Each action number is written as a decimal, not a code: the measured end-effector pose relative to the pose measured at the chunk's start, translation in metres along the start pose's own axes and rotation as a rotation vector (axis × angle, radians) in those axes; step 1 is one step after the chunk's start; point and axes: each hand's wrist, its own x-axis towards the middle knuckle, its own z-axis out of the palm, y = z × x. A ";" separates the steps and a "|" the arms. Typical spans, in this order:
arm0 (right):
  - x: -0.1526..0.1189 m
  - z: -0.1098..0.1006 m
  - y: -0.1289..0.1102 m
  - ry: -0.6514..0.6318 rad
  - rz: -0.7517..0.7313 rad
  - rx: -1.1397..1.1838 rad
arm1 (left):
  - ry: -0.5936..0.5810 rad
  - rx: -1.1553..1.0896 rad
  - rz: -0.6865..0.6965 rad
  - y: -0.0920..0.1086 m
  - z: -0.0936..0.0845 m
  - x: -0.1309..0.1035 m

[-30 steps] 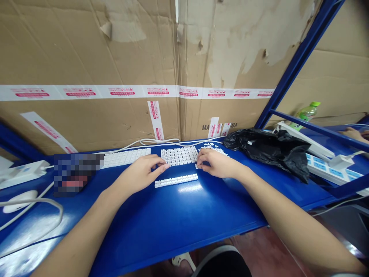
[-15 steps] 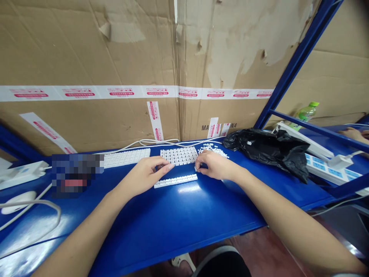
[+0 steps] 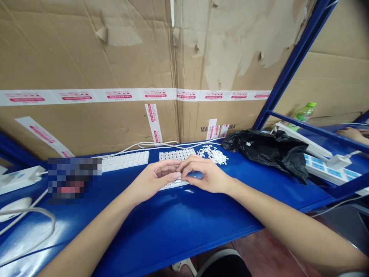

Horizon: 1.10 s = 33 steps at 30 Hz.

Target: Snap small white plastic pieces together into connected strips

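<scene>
Blue bench (image 3: 173, 221) carries all of the small white parts. The left hand (image 3: 151, 179) and the right hand (image 3: 208, 173) meet at the fingertips, directly above the white strip (image 3: 173, 186). The strip lies near the middle of the bench and is partly covered by both hands. Fingers of each hand are bent, with thumb and forefinger set narrow; whether either grips a part cannot be told, as the contact area is too small and partly hidden.

Behind the hands, the block of white pieces (image 3: 170, 155) lies flat in rows, its near side obscured. To its right is the loose pile of white parts (image 3: 218, 156), just beside the right hand. To its left is the white keyboard (image 3: 127, 160). The black plastic bag (image 3: 265, 152) rests right of the pile. White cable (image 3: 150, 144) runs along the rear edge, before the cardboard (image 3: 115, 57).
</scene>
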 end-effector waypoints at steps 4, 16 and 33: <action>-0.003 -0.018 0.017 0.035 0.147 -0.093 | 0.067 0.003 0.005 0.003 -0.001 0.001; -0.026 -0.044 0.086 -0.112 0.414 -0.635 | 0.111 0.018 0.003 0.006 -0.007 0.000; -0.030 -0.059 0.098 -0.153 0.510 -0.688 | 0.129 0.061 -0.009 0.008 -0.008 -0.001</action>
